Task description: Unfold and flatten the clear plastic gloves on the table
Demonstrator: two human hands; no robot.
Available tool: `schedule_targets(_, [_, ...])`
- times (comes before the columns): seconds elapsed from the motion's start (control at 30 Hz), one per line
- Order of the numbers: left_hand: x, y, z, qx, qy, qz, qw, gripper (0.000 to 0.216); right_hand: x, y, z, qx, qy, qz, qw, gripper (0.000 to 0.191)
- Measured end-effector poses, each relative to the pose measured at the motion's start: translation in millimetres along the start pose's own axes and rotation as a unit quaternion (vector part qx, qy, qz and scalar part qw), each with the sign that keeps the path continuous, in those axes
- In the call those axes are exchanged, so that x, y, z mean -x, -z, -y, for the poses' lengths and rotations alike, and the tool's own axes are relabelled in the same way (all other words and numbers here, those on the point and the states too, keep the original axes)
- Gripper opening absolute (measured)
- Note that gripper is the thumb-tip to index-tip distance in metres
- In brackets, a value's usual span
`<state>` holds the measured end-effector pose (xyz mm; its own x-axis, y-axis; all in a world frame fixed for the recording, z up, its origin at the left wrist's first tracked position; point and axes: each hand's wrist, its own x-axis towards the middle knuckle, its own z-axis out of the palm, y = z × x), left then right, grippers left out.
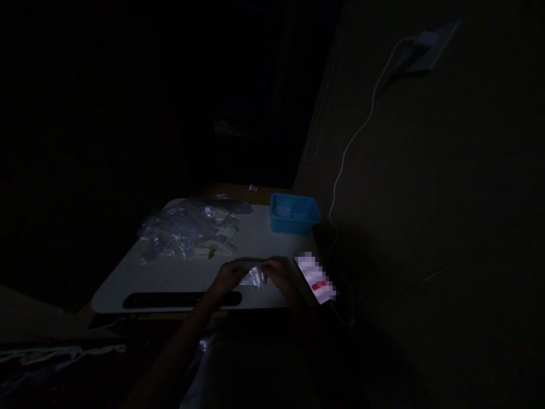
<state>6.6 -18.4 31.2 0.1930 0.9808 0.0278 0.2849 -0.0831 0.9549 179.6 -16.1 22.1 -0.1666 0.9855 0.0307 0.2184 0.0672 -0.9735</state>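
Over the front half of a small white table (259, 244), my left hand (230, 276) and my right hand (276, 271) pinch a small clear plastic bag (254, 276) between them. The bag is shiny and crumpled, and its upper edge lies between the two sets of fingers. Both hands are closed on it, the left at its left side and the right at its upper right corner. Dim light hides the fingertips and whatever the bag may contain.
A heap of clear plastic bags (183, 227) covers the table's left side, with pale flat pieces (217, 244) beside it. At the back right stands a blue basket (293, 230). A lit phone (315, 278) is at the right edge, near a white cable (344, 150) along the wall.
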Motion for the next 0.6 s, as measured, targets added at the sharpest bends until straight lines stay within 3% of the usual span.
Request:
schedule_targets(0.1, [-1.2, 0.2, 3.2, 0.002, -0.002, -0.006, 1.0, 0.036, 0.1, 0.2, -1.0, 0.007, 0.012, -0.005, 1.0, 0.03])
schedule_targets(0.2, [-3.9, -0.7, 10.9, 0.03, 0.016, -0.044, 0.998, 0.04, -1.5, 0.9, -4.5, 0.019, 0.021, -0.053, 0.998, 0.026])
schedule_targets(0.33, [-6.1, -4.8, 21.0, 0.026, 0.021, -0.093, 0.995, 0.047, -2.5, -1.6, -13.3, 0.067, 0.055, -0.158, 0.984, 0.022])
schedule_targets(0.47, [-5.3, -10.4, 25.1, -0.064, -0.044, -0.123, 0.989, 0.042, 4.3, -11.1, -20.5, 0.178, 0.115, -0.28, 0.936, 0.037])
schedule_targets(0.53, [-4.4, -12.0, 25.4, -0.098, -0.08, -0.143, 0.982, 0.041, 9.4, -15.9, -18.9, 0.262, 0.148, -0.263, 0.917, 0.043])
schedule_targets(0.6, [-3.7, -12.5, 24.8, -0.129, -0.101, -0.177, 0.97, 0.04, 13.5, -19.4, -13.4, 0.348, 0.171, -0.198, 0.9, 0.046])
